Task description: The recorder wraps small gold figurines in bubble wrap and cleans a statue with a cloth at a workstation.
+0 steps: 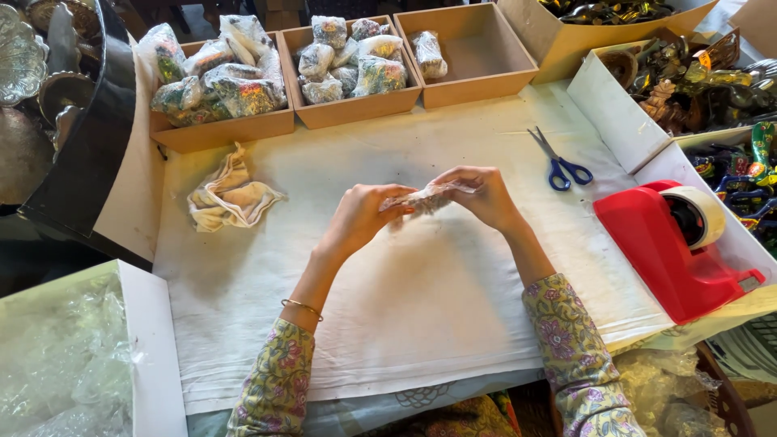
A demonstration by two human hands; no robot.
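Bright, even daylight over my white cloth (405, 307), no hard glare there. Soft short shadows under my left hand (362, 217) and right hand (479, 197). Sharp focus mid-frame. Far left dim, metal dishes (20, 53) in shade. Glints on plastic-wrapped bundles (218, 73). Wide lens bends box edges outward near corners.

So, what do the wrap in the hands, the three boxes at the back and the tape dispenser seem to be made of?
Wrap: thin clear plastic film, probably; it crinkles and glints. Boxes: plain brown board, perhaps cardboard or fibreboard; matt, straight cut edges. Dispenser: red plastic, smooth with a slight shine.
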